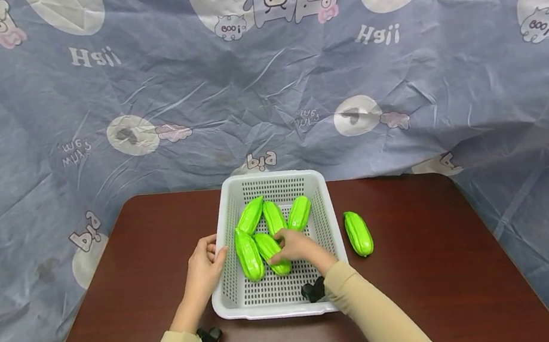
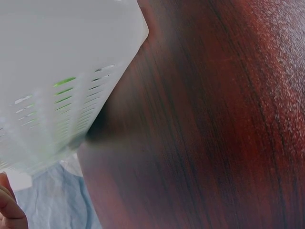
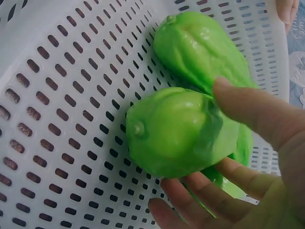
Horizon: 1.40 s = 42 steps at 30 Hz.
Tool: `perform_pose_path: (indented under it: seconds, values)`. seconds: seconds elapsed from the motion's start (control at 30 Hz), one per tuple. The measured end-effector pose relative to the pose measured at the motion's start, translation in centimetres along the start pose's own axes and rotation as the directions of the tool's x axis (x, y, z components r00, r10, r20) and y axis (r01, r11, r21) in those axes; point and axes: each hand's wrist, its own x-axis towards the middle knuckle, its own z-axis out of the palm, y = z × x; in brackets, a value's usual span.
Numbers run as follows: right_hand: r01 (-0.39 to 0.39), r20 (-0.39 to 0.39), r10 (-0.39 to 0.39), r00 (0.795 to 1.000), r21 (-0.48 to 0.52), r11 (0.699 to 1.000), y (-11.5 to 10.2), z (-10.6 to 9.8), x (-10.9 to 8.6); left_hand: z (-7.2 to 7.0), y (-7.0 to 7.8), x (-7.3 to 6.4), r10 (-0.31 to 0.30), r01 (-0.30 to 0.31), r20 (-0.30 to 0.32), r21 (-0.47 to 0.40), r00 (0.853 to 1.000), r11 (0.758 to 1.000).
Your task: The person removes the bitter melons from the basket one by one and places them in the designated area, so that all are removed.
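A white perforated plastic basket (image 1: 285,311) holds several glossy, ridged green gourds, among them one at the left (image 1: 249,257) and one at the far right (image 1: 300,213). My left hand (image 1: 206,270) grips the basket's left rim; in the left wrist view only its fingers (image 2: 10,206) show at the lower left corner. Inside the basket, my right hand (image 1: 297,247) holds a gourd (image 3: 174,136), thumb on one side and fingers on the other. Another gourd (image 3: 200,50) lies beside it in the right wrist view.
One more green gourd (image 1: 358,234) lies on the dark brown wooden table (image 1: 421,267), right of the basket. A patterned grey-blue cloth (image 1: 250,90) hangs behind the table. Black wrist devices (image 1: 210,339) are worn near both hands.
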Motion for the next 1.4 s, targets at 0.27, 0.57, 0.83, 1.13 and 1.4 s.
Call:
perform_pose_path:
  seconds: [0.27, 0.57, 0.83, 1.13, 1.4]
  values:
    - [-0.032, 0.005, 0.033, 0.999, -0.046, 0.998, 0.1, 0.3, -0.2, 0.4, 0.2, -0.1, 0.002, -0.002, -0.018, -0.006, 1.0, 1.0]
    - [-0.016, 0.023, 0.017, 1.0, -0.046, 0.999, -0.1, 0.3, -0.6, 0.2, -0.1, -0.6, -0.023, 0.023, -0.016, 0.005, 1.0, 1.0]
    - [0.002, 0.01, -0.002, 1.0, 0.028, 1.0, -0.5, -0.9, -1.2, -0.2, -0.1, -0.8, -0.029, 0.029, -0.002, 0.011, 1.0, 1.0]
    - [0.036, -0.047, -0.028, 0.998, 0.169, 0.985, -1.0, -3.7, -2.1, -0.2, 0.3, -0.7, -0.04, 0.04, 0.008, 0.02, 0.999, 0.999]
    - [0.067, -0.173, -0.021, 0.985, 0.263, 0.962, -0.5, -7.0, -3.3, 0.0, 0.5, -0.3, -0.027, 0.026, 0.012, 0.012, 1.0, 1.0]
